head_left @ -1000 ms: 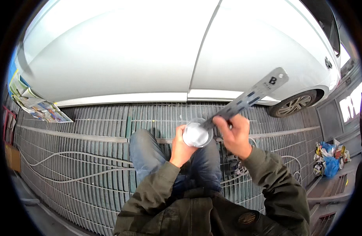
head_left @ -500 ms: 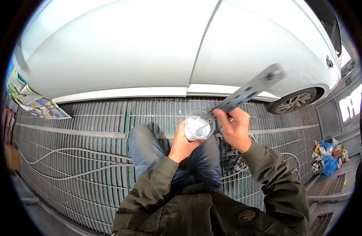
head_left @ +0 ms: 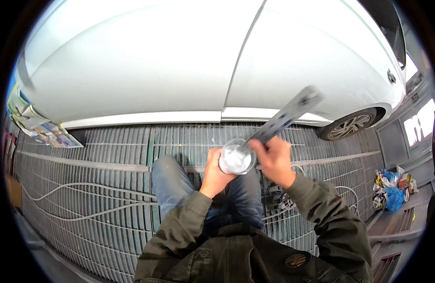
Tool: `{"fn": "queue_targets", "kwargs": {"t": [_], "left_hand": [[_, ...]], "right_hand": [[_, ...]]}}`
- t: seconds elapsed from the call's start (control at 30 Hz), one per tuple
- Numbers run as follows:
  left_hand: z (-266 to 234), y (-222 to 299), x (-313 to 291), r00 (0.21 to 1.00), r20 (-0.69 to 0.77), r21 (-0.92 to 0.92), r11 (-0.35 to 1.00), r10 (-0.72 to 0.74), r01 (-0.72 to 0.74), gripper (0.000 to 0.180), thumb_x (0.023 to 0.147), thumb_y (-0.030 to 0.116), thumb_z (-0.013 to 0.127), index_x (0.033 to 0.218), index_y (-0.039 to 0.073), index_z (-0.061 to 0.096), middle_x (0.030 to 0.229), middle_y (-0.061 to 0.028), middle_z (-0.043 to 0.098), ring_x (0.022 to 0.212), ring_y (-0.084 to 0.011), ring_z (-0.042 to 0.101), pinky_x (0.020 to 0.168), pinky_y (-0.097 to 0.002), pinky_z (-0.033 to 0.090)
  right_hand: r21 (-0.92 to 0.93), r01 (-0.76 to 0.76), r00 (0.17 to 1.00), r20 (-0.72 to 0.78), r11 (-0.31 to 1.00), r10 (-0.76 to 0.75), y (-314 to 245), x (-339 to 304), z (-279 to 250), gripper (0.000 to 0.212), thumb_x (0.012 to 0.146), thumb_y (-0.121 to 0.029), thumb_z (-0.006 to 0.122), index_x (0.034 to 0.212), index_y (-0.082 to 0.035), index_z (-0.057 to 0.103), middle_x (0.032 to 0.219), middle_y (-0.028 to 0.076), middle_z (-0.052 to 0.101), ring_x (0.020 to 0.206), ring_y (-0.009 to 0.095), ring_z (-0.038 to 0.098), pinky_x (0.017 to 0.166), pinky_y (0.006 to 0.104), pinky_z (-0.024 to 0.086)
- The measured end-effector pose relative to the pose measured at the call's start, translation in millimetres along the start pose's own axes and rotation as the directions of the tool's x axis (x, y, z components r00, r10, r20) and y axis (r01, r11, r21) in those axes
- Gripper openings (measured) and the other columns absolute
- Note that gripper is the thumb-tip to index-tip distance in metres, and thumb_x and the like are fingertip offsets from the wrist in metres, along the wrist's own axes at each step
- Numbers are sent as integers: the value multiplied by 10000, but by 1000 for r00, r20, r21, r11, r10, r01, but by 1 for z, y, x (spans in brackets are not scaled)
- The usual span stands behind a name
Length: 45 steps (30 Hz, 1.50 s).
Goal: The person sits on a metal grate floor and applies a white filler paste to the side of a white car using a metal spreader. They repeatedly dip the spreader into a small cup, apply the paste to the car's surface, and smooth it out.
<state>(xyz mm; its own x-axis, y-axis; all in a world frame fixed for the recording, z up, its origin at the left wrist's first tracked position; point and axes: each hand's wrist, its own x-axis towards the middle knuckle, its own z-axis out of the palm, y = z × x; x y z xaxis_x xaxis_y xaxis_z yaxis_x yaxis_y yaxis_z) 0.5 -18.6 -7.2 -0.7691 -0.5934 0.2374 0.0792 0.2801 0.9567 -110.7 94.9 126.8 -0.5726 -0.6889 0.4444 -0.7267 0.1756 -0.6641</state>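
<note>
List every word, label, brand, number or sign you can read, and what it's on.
None is legible.
Flat grey strip in the right hand: dark marks, blurred.
Round badge on the jacket: too small.
Printed sheets at left: too small.

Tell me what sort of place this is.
Probably a car-body paint workshop: a glossy white car, a grey slatted metal floor, and a clear round plastic cup of whitish liquid in the left hand.

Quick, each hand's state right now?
Left hand: closed around the cup.
Right hand: closed, holding the metal strip, its end in the cup.
</note>
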Motion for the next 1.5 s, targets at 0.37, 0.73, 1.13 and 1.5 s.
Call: {"fn": "queue_targets", "kwargs": {"t": [0.37, 0.73, 1.13, 1.5], "left_hand": [[5, -5, 7, 995, -20, -99, 991, -93, 91, 844, 611, 62, 899, 1297, 29, 409, 1195, -136, 600, 1104, -246, 602, 937, -376, 492], [12, -29, 10, 995, 89, -231, 970, -56, 75, 862, 747, 150, 839, 1407, -23, 312, 1299, -197, 462, 1229, -299, 488, 1038, -394, 401], [-10, 55, 91, 992, 98, -130, 990, 76, -63, 785, 769, 121, 814, 1356, -32, 317, 1258, -176, 537, 1178, -256, 538, 994, -379, 440], [-9, 99, 161, 989, 104, -380, 923, 109, -62, 785, 864, 224, 750, 1394, -64, 247, 1317, -179, 478, 1215, -236, 477, 1036, -353, 386]], "right_hand": [[98, 25, 999, 25, 995, -28, -10, 4, -2, 157, 889, -159, 694, 939, -11, 683, 797, 168, 660, 661, 311, 641, 599, 347, 499], [87, 120, 992, -34, 989, -118, -1, 17, -2, 166, 899, -185, 693, 922, -21, 689, 718, 141, 641, 592, 251, 616, 542, 336, 458], [102, -106, 990, -80, 989, 114, -8, 122, -50, 262, 918, -238, 685, 914, 24, 680, 603, 43, 537, 601, 71, 446, 548, 290, 403], [-39, -22, 996, 87, 999, 26, -27, 210, -100, 341, 910, -270, 683, 822, 54, 621, 635, 122, 609, 587, 166, 611, 534, 337, 475]]}}
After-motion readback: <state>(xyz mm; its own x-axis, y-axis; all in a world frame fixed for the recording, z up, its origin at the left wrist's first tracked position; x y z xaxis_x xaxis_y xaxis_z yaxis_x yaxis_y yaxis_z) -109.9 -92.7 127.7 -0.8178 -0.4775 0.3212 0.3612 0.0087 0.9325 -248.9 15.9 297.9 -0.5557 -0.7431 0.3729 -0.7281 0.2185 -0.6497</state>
